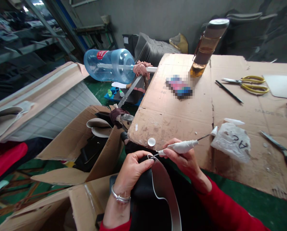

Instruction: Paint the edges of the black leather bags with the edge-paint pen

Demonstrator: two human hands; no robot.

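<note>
My left hand (131,169), with a silver bangle on the wrist, is closed around a black piece with a grey inner lining (164,184), pinching its top edge. My right hand (182,157) is closed on a white pen-like tool (179,147), held level with its tip touching the piece's edge at my left fingertips. Both hands hover just in front of the near edge of a cardboard-covered table (182,106).
On the table lie a white cap (151,141), a plastic bag (232,141), yellow-handled scissors (250,84), a black pen (228,91), a tall bottle (207,48) and another pair of scissors (282,152). An open cardboard box (85,141) with cut pieces stands at left, a blue water jug (109,65) behind.
</note>
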